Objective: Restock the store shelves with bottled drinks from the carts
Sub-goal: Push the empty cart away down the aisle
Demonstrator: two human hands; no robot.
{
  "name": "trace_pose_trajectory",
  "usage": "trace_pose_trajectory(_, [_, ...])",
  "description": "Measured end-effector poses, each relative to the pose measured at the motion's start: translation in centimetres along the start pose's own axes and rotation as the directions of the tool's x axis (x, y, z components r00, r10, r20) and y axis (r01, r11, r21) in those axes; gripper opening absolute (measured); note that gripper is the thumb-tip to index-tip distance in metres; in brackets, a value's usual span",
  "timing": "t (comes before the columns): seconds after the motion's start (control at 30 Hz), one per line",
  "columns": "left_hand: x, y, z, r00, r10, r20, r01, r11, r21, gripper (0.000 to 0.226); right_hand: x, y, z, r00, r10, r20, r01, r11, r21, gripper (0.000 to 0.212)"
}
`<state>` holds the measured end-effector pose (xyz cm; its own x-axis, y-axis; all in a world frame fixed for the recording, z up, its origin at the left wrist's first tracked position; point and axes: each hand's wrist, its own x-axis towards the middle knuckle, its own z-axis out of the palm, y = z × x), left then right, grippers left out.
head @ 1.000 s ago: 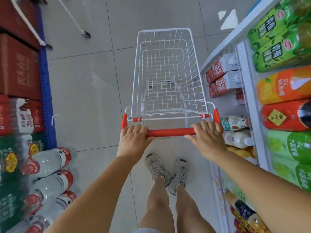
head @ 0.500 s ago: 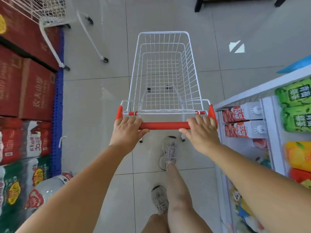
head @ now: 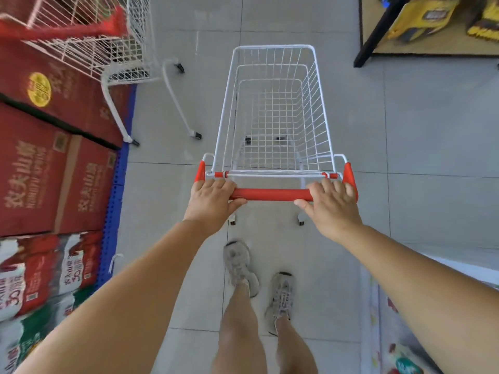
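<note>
An empty white wire cart [head: 273, 109] stands on the grey tiled floor straight ahead of me. Its red handle bar [head: 271, 194] runs across the near end. My left hand [head: 212, 201] grips the bar's left end, fingers curled over the top. My right hand [head: 332, 203] grips the right end the same way. No bottles lie in this cart's basket. The drink shelf [head: 388, 333] shows only as a blurred strip at the bottom right, under my right arm.
A second white cart [head: 108, 52] with a red handle stands at the upper left, its legs over the floor. Red cartons [head: 51, 168] and shrink-wrapped bottle packs [head: 40, 276] sit on a blue pallet along the left. A dark-legged rack [head: 378, 36] with yellow goods stands upper right.
I have walked forward with the cart, both hands staying on the handle. The drink shelf slid back out of view on the right, and the second cart and far rack came closer.
</note>
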<state>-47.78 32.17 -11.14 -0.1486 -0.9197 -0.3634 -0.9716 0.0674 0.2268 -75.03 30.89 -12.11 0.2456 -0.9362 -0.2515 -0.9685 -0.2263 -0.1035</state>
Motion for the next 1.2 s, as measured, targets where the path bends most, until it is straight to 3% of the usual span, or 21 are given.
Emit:
trace_pose_trajectory(0.47, [22.6, -9.4, -11.1, 0.999, 0.027, -0.026, -0.027, 1.0, 0.016, 0.042, 25.2, -1.9, -6.8, 0.997, 0.055, 0.052, -0.056, 0.998, 0.017, 0.058])
trace_pose_trajectory(0.87, [40.2, -17.1, -20.6, 0.999, -0.045, -0.024, 0.045, 0.999, -0.005, 0.041, 47.8, -3.8, -13.7, 0.988, -0.031, 0.153, 0.039, 0.998, -0.048, 0.066])
trace_pose_trajectory(1.2, [55.7, -24.5, -28.2, 0.995, -0.084, -0.061, 0.083, 0.996, -0.017, 0.044, 67.8, -5.6, -18.7, 0.979, -0.054, 0.195, 0.073, 0.993, -0.089, 0.052])
